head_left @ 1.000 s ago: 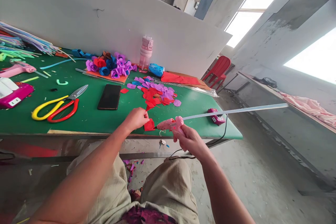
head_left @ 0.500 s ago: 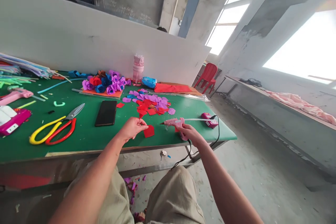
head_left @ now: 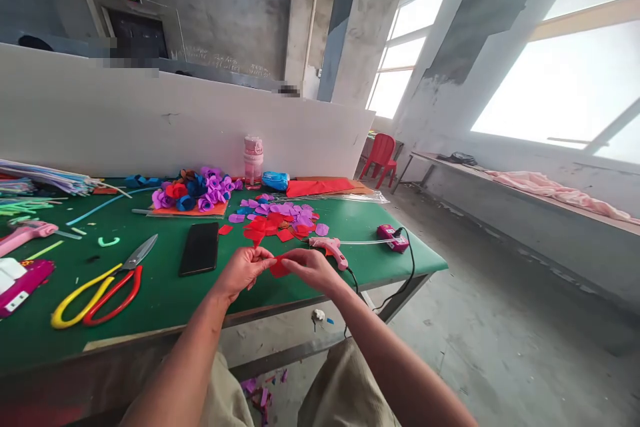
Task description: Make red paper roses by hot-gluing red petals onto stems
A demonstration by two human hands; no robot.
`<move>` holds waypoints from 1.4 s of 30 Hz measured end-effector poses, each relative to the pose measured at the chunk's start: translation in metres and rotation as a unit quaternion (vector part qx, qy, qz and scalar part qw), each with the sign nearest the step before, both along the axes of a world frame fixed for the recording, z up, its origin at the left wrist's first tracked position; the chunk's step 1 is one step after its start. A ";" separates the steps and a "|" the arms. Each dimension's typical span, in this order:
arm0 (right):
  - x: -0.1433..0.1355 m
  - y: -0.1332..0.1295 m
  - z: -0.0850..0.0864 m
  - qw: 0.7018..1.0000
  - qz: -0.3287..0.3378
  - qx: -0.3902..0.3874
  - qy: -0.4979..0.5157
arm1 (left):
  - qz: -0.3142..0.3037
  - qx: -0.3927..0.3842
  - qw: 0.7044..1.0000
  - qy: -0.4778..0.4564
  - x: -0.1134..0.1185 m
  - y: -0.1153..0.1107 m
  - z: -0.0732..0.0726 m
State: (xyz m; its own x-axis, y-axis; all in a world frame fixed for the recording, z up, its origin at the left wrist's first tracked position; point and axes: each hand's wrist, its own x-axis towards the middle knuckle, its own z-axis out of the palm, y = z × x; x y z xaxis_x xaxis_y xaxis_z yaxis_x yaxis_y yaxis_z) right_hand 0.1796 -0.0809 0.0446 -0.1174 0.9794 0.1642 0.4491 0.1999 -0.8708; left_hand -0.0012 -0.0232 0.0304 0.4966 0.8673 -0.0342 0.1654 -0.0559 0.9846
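Note:
My left hand (head_left: 245, 273) is closed, with a red paper flower (head_left: 255, 231) rising from its fingers, narrow end down. Its thumb and fingertip also pinch the left edge of a red paper petal (head_left: 279, 268). From the other side, my right hand (head_left: 313, 270) pinches the same petal, so the fingertips of both hands nearly meet. Just beyond my right hand a pink glue gun (head_left: 327, 248) lies on the table, a clear glue stick out of its back. Loose red and purple petals (head_left: 295, 215) are heaped behind my hands.
On the green table (head_left: 165, 287) lie scissors (head_left: 113, 287), a black phone (head_left: 199, 249) and finished paper flowers (head_left: 195, 190). A pink bottle (head_left: 253, 163) stands by the white partition (head_left: 190, 120). A magenta power socket (head_left: 393, 238) sits right; its cord hangs off the edge.
My right hand has let go of the glue gun, now on the table, and moved left to pinch the red petal. The view has tilted up a little.

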 end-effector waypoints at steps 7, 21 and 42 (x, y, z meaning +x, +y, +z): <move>-0.010 0.004 -0.007 0.990 -0.098 -0.023 0.098 | 0.009 0.010 0.999 -0.035 -0.003 0.002 -0.003; -0.008 -0.031 0.007 0.903 -0.178 -0.062 0.387 | -0.006 0.094 0.995 -0.030 0.003 -0.015 0.004; 0.011 -0.034 0.009 0.924 -0.238 0.051 0.294 | 0.054 0.221 0.970 -0.080 0.007 -0.023 0.003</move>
State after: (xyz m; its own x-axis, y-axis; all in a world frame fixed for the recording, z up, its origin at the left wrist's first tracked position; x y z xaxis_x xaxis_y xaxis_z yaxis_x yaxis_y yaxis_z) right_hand 0.1907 -0.1152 0.0534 0.4615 0.8731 0.1569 -0.0372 0.1957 -0.9800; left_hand 0.0061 -0.0463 0.0334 0.3703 0.8270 0.4230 0.0414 -0.4696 0.8819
